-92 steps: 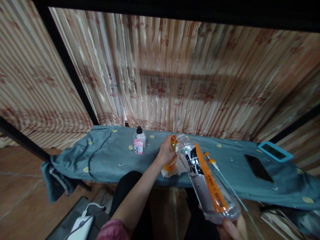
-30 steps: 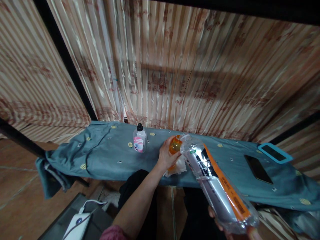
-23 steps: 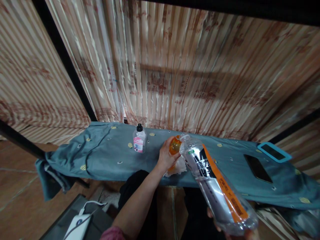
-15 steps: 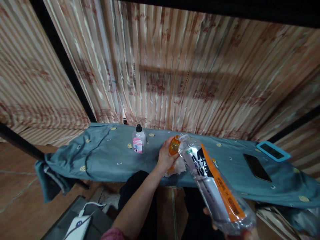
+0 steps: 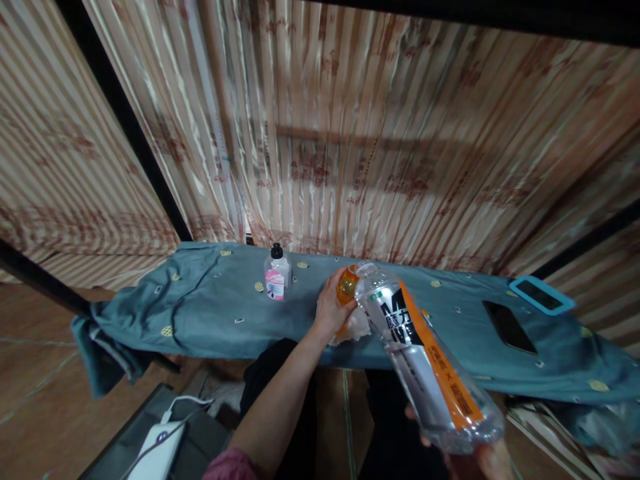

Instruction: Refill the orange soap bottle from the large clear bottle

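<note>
My left hand [image 5: 330, 311] grips a small orange bottle [image 5: 346, 287] standing over a crumpled white tissue [image 5: 357, 325] on the teal cloth-covered bench [image 5: 210, 313]. My right hand [image 5: 480, 460], mostly cut off at the bottom edge, holds the base of a large clear plastic bottle [image 5: 425, 363] with a black, white and orange label. That bottle is tilted, and its open mouth touches the top of the orange bottle.
A small clear bottle [image 5: 277, 274] with a black cap and pink label stands further left on the bench. A black phone [image 5: 509, 326] and a blue-cased device [image 5: 540, 295] lie at the right. A white charger with cable [image 5: 160, 450] sits on the floor. Striped curtains hang behind.
The large bottle's base has swung slightly and its mouth stays at the orange bottle. My left hand keeps its grip; the view has drifted a little.
</note>
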`<state>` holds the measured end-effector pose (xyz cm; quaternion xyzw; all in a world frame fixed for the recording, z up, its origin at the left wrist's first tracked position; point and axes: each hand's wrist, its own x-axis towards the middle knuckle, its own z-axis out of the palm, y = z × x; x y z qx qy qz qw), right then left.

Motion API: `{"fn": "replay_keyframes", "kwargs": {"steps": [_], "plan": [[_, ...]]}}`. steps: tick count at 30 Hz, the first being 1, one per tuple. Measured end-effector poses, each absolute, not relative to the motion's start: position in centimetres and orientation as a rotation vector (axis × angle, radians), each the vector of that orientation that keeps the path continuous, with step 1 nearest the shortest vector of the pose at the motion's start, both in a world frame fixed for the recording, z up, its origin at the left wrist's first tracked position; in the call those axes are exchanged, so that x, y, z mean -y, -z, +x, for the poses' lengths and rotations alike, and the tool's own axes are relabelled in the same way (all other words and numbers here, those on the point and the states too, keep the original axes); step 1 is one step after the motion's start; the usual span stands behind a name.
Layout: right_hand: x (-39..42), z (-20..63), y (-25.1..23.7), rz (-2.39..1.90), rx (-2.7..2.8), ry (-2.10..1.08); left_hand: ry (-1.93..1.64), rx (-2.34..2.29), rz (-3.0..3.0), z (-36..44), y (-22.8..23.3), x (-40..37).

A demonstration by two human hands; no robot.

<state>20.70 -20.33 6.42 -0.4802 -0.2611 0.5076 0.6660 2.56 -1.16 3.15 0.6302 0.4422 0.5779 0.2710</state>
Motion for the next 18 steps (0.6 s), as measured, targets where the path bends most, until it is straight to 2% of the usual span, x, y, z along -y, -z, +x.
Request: {"fn": "replay_keyframes", "kwargs": {"steps": [18], "plan": [[20.01,21.1,-6.32,-1.092,0.702,-1.137,-1.557,-1.214,1.642,2.81,-2.91,1.07]]}}
